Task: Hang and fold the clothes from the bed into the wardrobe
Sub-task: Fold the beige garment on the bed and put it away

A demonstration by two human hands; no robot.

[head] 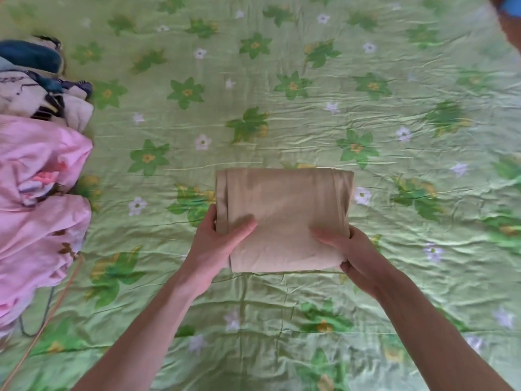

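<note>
A tan garment (284,210), folded into a neat rectangle, is held just above the green flowered bedspread (310,94) in the middle of the view. My left hand (217,244) grips its near left edge, thumb on top and fingers underneath. My right hand (349,255) grips the near right corner in the same way. A pile of unfolded clothes lies at the left edge: a pink garment (39,210), a cream patterned one (48,100) and a dark blue one (28,55). The wardrobe is out of view.
A thin orange cord (53,309) and a dark cable (48,309) trail from under the pink garment at the lower left. A brown and blue object (507,15) shows at the top right corner. Open bedspread lies around the folded piece.
</note>
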